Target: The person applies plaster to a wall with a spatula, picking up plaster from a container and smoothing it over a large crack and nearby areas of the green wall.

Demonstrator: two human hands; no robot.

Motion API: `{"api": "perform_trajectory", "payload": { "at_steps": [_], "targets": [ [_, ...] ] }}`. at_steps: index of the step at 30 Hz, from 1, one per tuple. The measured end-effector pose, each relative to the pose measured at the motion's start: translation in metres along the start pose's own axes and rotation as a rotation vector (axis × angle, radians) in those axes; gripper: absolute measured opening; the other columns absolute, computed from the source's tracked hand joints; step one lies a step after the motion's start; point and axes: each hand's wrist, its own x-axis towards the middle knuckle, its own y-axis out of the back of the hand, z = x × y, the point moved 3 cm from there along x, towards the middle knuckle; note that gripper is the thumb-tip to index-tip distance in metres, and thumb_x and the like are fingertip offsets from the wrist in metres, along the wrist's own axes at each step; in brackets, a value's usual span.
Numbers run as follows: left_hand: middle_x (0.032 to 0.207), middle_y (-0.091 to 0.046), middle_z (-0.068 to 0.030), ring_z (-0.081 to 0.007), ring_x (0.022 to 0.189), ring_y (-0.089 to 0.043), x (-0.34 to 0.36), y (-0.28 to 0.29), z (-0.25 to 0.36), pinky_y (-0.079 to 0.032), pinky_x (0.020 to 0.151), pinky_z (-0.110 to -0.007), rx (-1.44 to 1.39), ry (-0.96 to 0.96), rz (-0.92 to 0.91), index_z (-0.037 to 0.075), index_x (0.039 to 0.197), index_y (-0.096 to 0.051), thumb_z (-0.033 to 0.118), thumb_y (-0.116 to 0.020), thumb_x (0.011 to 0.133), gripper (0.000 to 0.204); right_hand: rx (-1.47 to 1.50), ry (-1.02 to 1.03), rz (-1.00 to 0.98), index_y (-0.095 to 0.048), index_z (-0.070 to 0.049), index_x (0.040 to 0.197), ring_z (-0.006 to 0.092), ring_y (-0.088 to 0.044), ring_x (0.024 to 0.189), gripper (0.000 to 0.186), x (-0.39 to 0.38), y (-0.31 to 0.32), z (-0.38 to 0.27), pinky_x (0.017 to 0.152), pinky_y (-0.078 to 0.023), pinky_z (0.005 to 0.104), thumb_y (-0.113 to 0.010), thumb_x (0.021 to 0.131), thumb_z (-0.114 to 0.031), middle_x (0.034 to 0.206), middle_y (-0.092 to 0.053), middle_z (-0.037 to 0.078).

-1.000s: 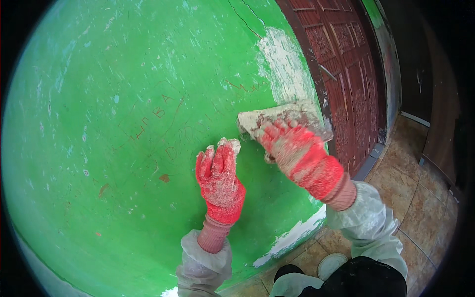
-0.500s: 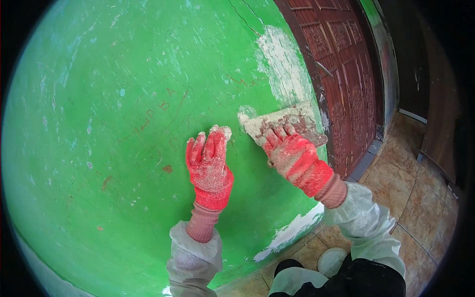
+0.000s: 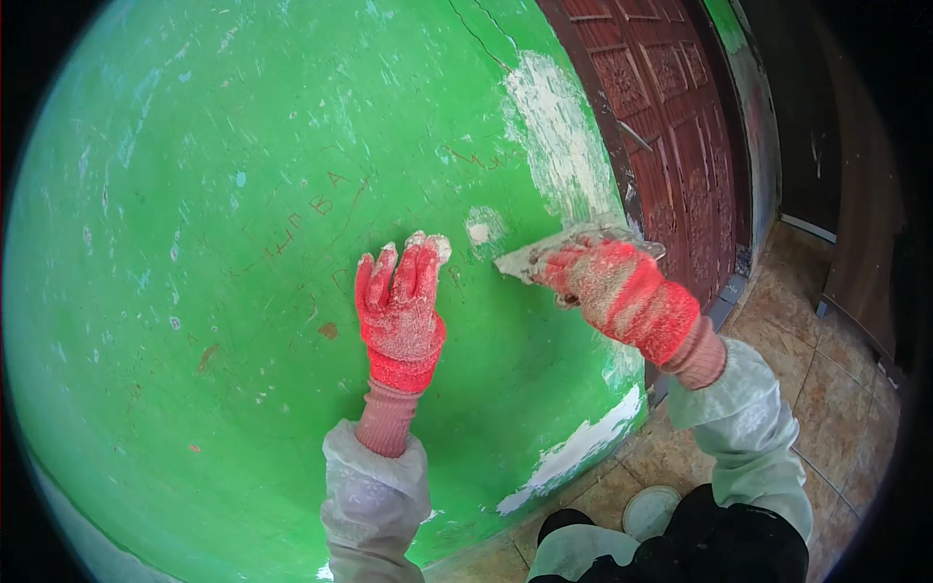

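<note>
My right hand (image 3: 627, 291), in a red glove smeared with white putty, grips a wide putty knife (image 3: 530, 259). The blade is coated with putty and sits at the green wall (image 3: 243, 408) close to the door frame; I cannot tell how much of its edge touches. To the left, my left hand (image 3: 403, 311) wears a matching red glove and holds nothing. Its fingers are stretched upward against the wall, with whitish putty on the tips. Between the hands is a small round dab of putty (image 3: 479, 233). A long rough white patch (image 3: 559, 126) runs along the wall's right edge.
A carved brown door (image 3: 671, 117) with a metal handle (image 3: 636, 136) stands at the right. Another white patch (image 3: 583, 447) lies low on the wall, above tan floor tiles (image 3: 807, 389). Cracks (image 3: 481, 34) run down from the top. A round whitish thing (image 3: 651, 513) is by my legs.
My right hand has moved right with the putty knife, which is now tilted more edge-on, uncovering the round dab. My left hand has shifted slightly left and up.
</note>
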Motion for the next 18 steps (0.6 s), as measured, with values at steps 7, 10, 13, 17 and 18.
{"api": "perform_trajectory", "payload": {
  "at_steps": [7, 10, 13, 17, 18],
  "targets": [
    [0.129, -0.049, -0.004, -0.0271, 0.116, -0.044, -0.002, -0.008, 0.003, -0.035, 0.102, -0.049, 0.014, -0.012, -0.009, 0.01, 0.12, -0.055, -0.002, -0.052, 0.064, 0.057, -0.549, 0.159, 0.248, -0.056, -0.012, 0.114, 0.0248, -0.055, 0.107, 0.035, 0.014, -0.022, 0.004, 0.095, -0.04, 0.0415, -0.052, 0.082, -0.023, 0.117, -0.057, 0.007],
    [0.13, -0.049, -0.0039, -0.0269, 0.116, -0.044, -0.004, -0.013, 0.003, -0.035, 0.102, -0.049, 0.043, -0.027, 0.011, 0.01, 0.12, -0.055, -0.002, -0.052, 0.064, 0.057, -0.432, 0.157, 0.161, -0.054, -0.012, 0.116, 0.0252, -0.052, 0.112, 0.038, 0.003, -0.02, 0.013, 0.097, -0.039, 0.0427, -0.051, 0.082, -0.027, 0.12, -0.055, 0.008],
    [0.129, -0.049, -0.0039, -0.0266, 0.117, -0.044, -0.002, -0.009, 0.001, -0.035, 0.102, -0.048, 0.061, -0.008, -0.021, 0.01, 0.12, -0.055, -0.002, -0.052, 0.064, 0.057, -0.285, 0.134, 0.14, -0.054, -0.013, 0.117, 0.0263, -0.05, 0.116, 0.038, 0.004, -0.007, 0.008, 0.099, -0.037, 0.043, -0.051, 0.083, -0.028, 0.126, -0.052, 0.009],
    [0.126, -0.052, -0.0037, -0.0276, 0.118, -0.044, 0.0, -0.008, 0.006, -0.035, 0.102, -0.046, 0.003, 0.024, 0.013, 0.007, 0.115, -0.056, -0.009, -0.052, 0.066, 0.051, -0.348, 0.142, 0.19, -0.051, -0.012, 0.122, 0.0264, -0.048, 0.118, 0.045, 0.009, -0.013, 0.01, 0.1, -0.037, 0.0422, -0.056, 0.079, -0.024, 0.13, -0.049, 0.008],
    [0.125, -0.053, -0.0038, -0.0278, 0.118, -0.044, 0.0, -0.007, 0.006, -0.035, 0.102, -0.046, 0.001, 0.026, 0.003, 0.007, 0.114, -0.056, -0.008, -0.052, 0.067, 0.05, -0.337, 0.144, 0.142, -0.049, -0.011, 0.126, 0.0266, -0.046, 0.12, 0.053, 0.007, -0.015, 0.011, 0.101, -0.036, 0.042, -0.06, 0.075, -0.021, 0.132, -0.047, 0.009]
  ]
}}
